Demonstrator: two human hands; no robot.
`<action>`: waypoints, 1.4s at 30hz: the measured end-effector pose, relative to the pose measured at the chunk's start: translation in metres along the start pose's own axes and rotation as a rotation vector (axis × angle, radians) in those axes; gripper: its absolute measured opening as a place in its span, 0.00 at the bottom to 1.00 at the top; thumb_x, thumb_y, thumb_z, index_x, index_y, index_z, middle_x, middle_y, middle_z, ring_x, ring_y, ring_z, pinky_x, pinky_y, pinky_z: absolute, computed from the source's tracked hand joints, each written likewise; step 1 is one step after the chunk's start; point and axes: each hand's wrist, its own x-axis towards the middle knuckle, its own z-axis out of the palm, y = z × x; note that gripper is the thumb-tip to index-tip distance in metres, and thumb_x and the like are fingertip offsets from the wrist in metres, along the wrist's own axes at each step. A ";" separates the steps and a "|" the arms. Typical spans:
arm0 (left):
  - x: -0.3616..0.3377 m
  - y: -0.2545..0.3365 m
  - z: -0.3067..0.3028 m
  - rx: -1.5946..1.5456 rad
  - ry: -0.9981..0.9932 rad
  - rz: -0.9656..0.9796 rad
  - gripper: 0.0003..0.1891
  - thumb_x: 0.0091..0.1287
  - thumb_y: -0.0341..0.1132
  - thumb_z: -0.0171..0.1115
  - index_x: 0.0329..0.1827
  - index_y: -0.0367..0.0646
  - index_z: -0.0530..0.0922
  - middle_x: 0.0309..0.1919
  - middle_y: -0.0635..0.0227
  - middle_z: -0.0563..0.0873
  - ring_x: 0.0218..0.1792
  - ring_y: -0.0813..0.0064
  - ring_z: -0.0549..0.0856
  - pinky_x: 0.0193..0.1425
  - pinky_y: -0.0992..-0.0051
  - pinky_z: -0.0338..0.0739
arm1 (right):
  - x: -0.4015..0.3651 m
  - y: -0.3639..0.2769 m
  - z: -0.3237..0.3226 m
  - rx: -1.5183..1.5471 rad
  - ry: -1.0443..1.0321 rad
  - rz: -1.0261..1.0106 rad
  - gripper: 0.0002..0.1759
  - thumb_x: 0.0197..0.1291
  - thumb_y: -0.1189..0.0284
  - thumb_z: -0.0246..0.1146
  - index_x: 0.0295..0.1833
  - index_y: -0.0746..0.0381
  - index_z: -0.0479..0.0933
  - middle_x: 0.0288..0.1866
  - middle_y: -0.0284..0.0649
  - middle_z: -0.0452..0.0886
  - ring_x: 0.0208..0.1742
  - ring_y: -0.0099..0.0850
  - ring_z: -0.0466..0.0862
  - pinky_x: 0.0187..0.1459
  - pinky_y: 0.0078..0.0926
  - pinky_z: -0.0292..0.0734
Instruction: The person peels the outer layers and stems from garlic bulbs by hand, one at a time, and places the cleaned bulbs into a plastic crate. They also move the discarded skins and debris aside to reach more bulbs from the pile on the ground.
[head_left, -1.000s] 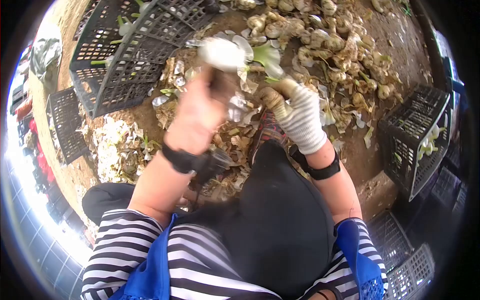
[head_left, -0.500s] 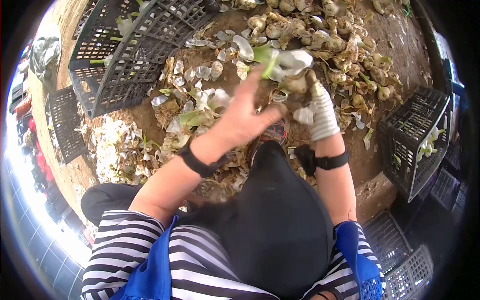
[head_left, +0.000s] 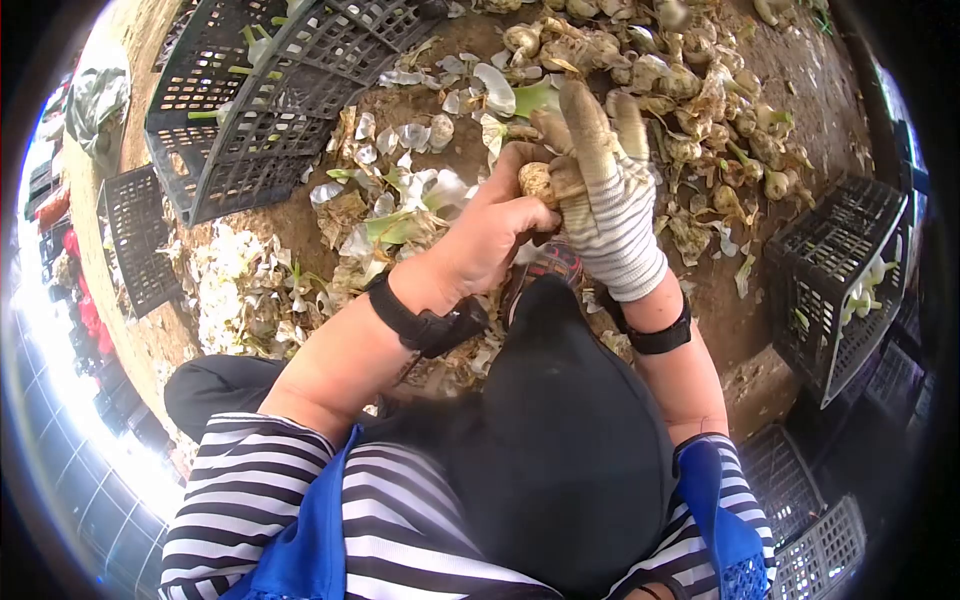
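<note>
A small round tan bulb sits between my two hands near the middle of the view. My bare left hand is closed round its left side, thumb below and fingers above. My right hand, in a white and tan knitted glove, touches the bulb from the right with its thumb side, while its other fingers stretch upward, apart. Just beyond my hands, white and green peeled layers lie on the soil.
Whole bulbs with dry skins are heaped at the upper right. Black crates stand at the upper left and right. Peelings cover the ground to the left. A shoe shows below my hands.
My hands have come together round the bulb. The left hand, spread before, has closed on it. The large white and green piece near the gloved hand is no longer at the fingers.
</note>
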 end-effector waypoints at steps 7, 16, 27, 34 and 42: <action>0.000 0.012 -0.010 -0.149 0.105 -0.117 0.26 0.49 0.24 0.49 0.55 0.45 0.65 0.47 0.64 0.77 0.47 0.70 0.77 0.47 0.75 0.72 | 0.004 0.006 -0.025 0.161 0.127 -0.013 0.34 0.45 0.79 0.61 0.63 0.58 0.65 0.38 0.35 0.82 0.48 0.34 0.77 0.52 0.37 0.68; 0.002 0.004 -0.006 0.247 0.061 -0.033 0.27 0.56 0.28 0.57 0.61 0.42 0.63 0.41 0.74 0.76 0.36 0.84 0.74 0.35 0.84 0.68 | -0.004 0.008 -0.017 -0.118 -0.091 -0.205 0.30 0.41 0.72 0.63 0.56 0.55 0.74 0.24 0.28 0.71 0.34 0.32 0.74 0.41 0.34 0.69; 0.011 0.003 -0.011 -0.348 0.166 -0.189 0.15 0.61 0.29 0.58 0.51 0.35 0.71 0.44 0.60 0.79 0.44 0.65 0.80 0.50 0.59 0.75 | -0.012 0.022 -0.001 -0.023 0.218 -0.019 0.33 0.45 0.72 0.65 0.61 0.58 0.68 0.40 0.39 0.75 0.34 0.38 0.76 0.45 0.36 0.71; 0.020 -0.027 0.003 0.204 0.232 0.343 0.26 0.51 0.21 0.68 0.51 0.41 0.65 0.45 0.66 0.76 0.46 0.76 0.77 0.51 0.76 0.75 | -0.017 0.003 0.013 1.477 0.215 0.955 0.25 0.58 0.66 0.64 0.58 0.68 0.69 0.44 0.37 0.79 0.42 0.23 0.79 0.39 0.18 0.77; 0.015 -0.008 0.001 -0.192 0.259 -0.089 0.22 0.58 0.39 0.68 0.50 0.37 0.72 0.39 0.63 0.80 0.42 0.75 0.79 0.47 0.75 0.76 | -0.013 0.001 0.002 1.059 0.166 1.062 0.11 0.60 0.74 0.62 0.47 0.68 0.77 0.34 0.35 0.81 0.32 0.20 0.79 0.34 0.16 0.75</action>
